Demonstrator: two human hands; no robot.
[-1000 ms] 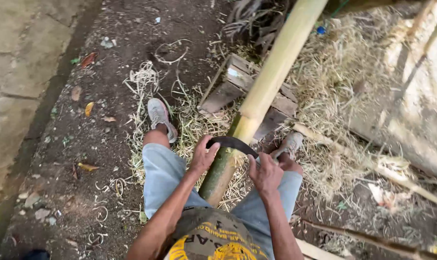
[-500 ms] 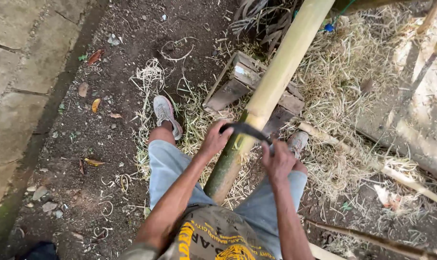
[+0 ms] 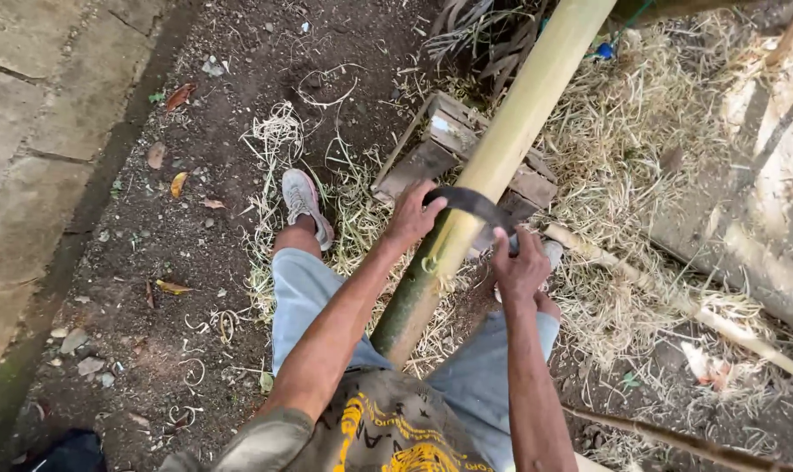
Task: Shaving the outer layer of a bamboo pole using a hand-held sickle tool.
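Currently I have my left hand and right hand each closed on an end of a curved dark blade straddling the bamboo pole, which slants up between my knees. Judging by its colour, smooth yellow skin runs above the blade, green remains near my lap, and pale curly shavings litter the dirt.

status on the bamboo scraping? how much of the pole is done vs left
Done: pale shavings litter the ground, and the pole's upper stretch looks pale yellow. In hand: the left hand and right hand each hold an end of a dark curved blade laid across the pole. Left: the stretch below the blade, toward the knees, is green.
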